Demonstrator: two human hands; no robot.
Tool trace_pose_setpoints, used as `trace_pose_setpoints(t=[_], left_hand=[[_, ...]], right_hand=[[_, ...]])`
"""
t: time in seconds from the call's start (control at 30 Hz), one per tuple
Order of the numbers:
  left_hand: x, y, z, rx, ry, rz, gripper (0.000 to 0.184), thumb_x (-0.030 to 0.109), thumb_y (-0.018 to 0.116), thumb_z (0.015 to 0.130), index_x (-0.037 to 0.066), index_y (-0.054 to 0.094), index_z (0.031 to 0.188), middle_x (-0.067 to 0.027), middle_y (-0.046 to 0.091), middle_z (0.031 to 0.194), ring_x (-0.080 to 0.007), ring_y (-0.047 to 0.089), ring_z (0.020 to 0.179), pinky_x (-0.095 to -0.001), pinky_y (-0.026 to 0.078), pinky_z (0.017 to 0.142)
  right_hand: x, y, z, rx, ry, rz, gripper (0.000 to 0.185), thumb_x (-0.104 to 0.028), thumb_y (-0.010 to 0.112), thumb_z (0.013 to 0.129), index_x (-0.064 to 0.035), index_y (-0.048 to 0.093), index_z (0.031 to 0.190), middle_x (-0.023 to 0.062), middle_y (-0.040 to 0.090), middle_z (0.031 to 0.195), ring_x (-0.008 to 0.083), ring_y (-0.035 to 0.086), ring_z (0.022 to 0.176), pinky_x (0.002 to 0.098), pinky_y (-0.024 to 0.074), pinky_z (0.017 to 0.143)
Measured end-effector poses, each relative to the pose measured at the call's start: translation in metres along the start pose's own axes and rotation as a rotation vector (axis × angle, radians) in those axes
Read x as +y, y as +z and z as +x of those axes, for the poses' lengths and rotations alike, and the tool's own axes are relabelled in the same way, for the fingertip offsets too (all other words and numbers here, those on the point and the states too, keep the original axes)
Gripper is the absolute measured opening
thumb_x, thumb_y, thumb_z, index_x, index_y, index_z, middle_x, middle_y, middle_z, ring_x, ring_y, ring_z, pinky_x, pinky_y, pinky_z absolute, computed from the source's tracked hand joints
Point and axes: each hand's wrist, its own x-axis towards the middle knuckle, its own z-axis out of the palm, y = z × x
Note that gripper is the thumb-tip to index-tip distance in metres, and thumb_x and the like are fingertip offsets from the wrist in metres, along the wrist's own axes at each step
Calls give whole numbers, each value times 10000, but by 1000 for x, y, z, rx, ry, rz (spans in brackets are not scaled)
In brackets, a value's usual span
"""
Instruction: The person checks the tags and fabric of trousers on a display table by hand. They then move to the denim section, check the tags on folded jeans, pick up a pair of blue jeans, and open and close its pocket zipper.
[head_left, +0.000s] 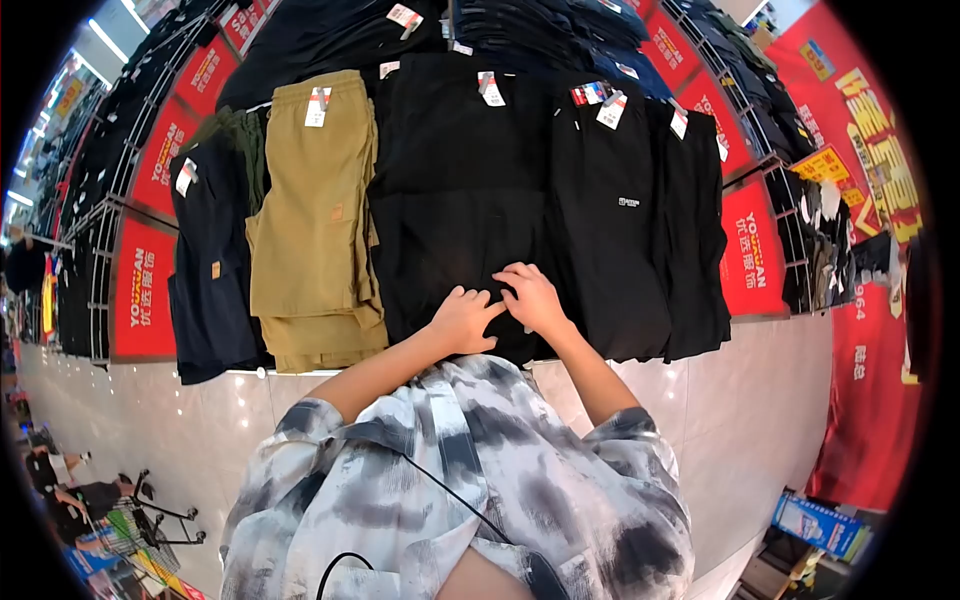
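Note:
Black folded trousers [455, 225] lie in the middle of the display, with a white and red price tag [491, 89] near their waistband. Over their lower end, my left hand [465, 318] has its fingers bent, and one finger points toward the other hand. My right hand [530, 298] rests close beside it on the black cloth, fingers curled downward. The fingertips of both hands nearly meet. Whether fabric is pinched between them is too small to tell. Khaki trousers [310, 200] lie to the left, and black trousers with a small white print [610, 230] lie to the right.
Navy trousers [212, 260] lie at the display's left end. Red sign panels [145, 290] flank the display. Darker folded clothes [550, 40] are stacked behind. A shopping cart [150, 525] and people stand at the lower left. A red banner [870, 400] hangs at the right.

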Motion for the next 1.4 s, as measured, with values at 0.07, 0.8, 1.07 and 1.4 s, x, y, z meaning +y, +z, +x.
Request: trace_pose_setpoints(t=[0.07, 0.8, 1.07, 1.4], left_hand=[[0, 1, -2, 54, 12, -11, 615, 393, 745, 709, 145, 614, 1257, -84, 580, 923, -240, 579, 861, -373, 398, 762], [12, -1, -13, -19, -20, -53, 530, 386, 754, 751, 161, 640, 1217, -46, 552, 981, -205, 537, 921, -352, 376, 820], [8, -4, -13, -45, -8, -84, 524, 371, 743, 775, 198, 639, 1258, -52, 528, 935, -204, 521, 894, -353, 366, 782], [10, -8, -11, -13, 10, -114, 552, 368, 740, 770, 190, 627, 1280, -53, 517, 914, -217, 514, 836, -351, 370, 767]], right_hand=[[-3, -6, 7, -59, 38, -74, 308, -108, 710, 772, -90, 681, 1078, 66, 639, 1031, 287, 611, 1000, 398, 507, 870], [20, -21, 10, -430, -162, 177, 206, -95, 711, 801, -102, 688, 1005, 59, 630, 943, 276, 646, 815, 377, 519, 710], [17, -17, 3, -350, -88, 171, 438, -134, 668, 862, -173, 607, 1294, 85, 636, 967, 300, 652, 867, 403, 527, 735], [-4, 8, 29, -149, 136, -417, 650, -384, 680, 833, -171, 492, 1418, 83, 690, 718, 254, 684, 642, 419, 524, 568]])
